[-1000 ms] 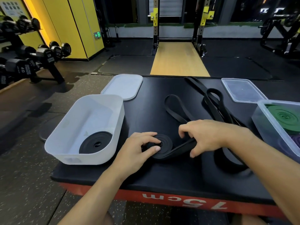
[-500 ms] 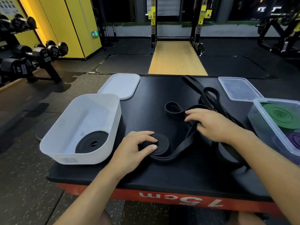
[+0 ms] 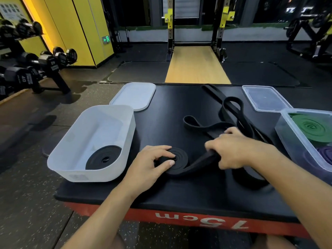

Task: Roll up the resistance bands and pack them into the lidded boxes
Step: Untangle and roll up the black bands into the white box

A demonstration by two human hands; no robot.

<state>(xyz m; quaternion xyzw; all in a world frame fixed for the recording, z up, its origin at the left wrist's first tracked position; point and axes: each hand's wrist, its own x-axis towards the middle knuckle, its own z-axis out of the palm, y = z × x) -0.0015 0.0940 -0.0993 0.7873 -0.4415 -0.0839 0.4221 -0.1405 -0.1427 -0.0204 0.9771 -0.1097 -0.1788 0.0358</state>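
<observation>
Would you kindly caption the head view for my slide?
Left hand pins a half-rolled black band while the right hand grips its tail, beside a white box holding one finished roll.

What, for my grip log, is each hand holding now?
Left hand: pinches the black band coil.
Right hand: grips the same band's loose tail.

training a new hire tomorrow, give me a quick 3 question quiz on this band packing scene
1. True or false: the white box holds one black roll.
2. The left hand pinches: A) the coil B) a towel C) a bottle.
3. Fill in: the clear box holds a green roll and a ____ one.
Key: 1 true; 2 A; 3 purple.
</observation>
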